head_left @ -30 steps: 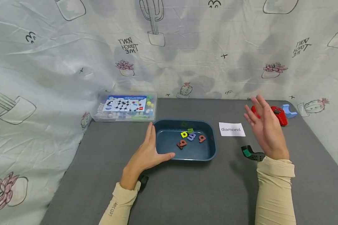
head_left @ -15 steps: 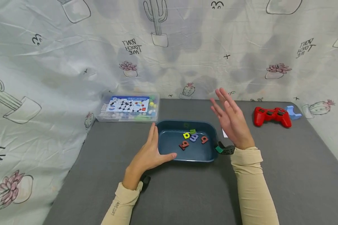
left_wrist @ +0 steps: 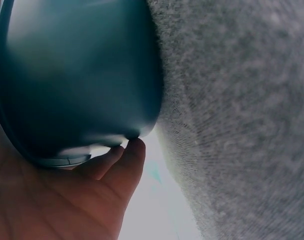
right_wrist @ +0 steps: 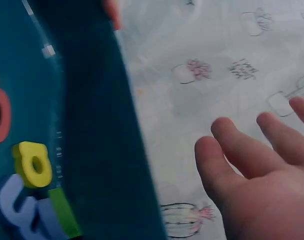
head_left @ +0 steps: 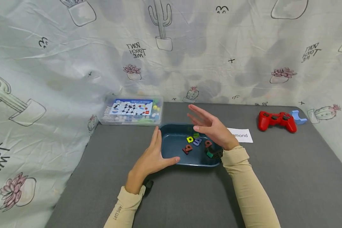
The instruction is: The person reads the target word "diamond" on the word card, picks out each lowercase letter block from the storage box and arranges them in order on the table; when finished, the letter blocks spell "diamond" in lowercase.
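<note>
A dark blue tray (head_left: 171, 148) sits mid-table with several small plastic letters in it. They include a yellow letter (head_left: 189, 139), a purple letter (head_left: 197, 142), a green letter (head_left: 196, 135) and reddish-brown letters (head_left: 188, 148). My left hand (head_left: 149, 160) holds the tray's left end, thumb along the near rim and fingers against the outer wall, as the left wrist view also shows. Over the right part of the tray hovers my right hand (head_left: 216, 131), fingers extended and nothing in them. In the right wrist view its fingers (right_wrist: 247, 150) are apart from the tray's wall.
Behind the tray, at left, lies a clear plastic case (head_left: 131, 110) of small colourful parts. A word card (head_left: 243, 135), partly covered by the right arm, lies right of the tray. Farther right are a red game controller (head_left: 277, 121) and a light blue plastic piece (head_left: 298, 117).
My right hand has moved left from beside the controller, past the card, to over the tray, and has turned and lowered. My left hand keeps its hold on the tray.
</note>
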Motion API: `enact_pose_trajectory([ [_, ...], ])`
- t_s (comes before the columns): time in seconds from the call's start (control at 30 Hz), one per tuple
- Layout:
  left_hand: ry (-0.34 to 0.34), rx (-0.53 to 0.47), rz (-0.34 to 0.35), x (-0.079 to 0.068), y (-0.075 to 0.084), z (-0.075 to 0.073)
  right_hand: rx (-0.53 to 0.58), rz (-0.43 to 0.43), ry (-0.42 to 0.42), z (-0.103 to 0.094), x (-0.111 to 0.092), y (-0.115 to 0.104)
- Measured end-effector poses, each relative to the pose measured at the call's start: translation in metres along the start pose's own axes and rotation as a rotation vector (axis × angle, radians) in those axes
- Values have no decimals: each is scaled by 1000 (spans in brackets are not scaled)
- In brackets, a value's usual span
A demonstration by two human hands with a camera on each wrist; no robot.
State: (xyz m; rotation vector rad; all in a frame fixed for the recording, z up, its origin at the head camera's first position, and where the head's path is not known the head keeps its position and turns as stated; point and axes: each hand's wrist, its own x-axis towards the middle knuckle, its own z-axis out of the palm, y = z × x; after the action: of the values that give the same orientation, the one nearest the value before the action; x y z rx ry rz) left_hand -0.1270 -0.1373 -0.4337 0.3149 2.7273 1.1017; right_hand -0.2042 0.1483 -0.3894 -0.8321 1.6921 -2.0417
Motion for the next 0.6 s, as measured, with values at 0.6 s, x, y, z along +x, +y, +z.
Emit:
enact_pose_trajectory([
  [0.6,1,-7,31,-1,-1,-2,-475,322,-244,-3,2,20],
])
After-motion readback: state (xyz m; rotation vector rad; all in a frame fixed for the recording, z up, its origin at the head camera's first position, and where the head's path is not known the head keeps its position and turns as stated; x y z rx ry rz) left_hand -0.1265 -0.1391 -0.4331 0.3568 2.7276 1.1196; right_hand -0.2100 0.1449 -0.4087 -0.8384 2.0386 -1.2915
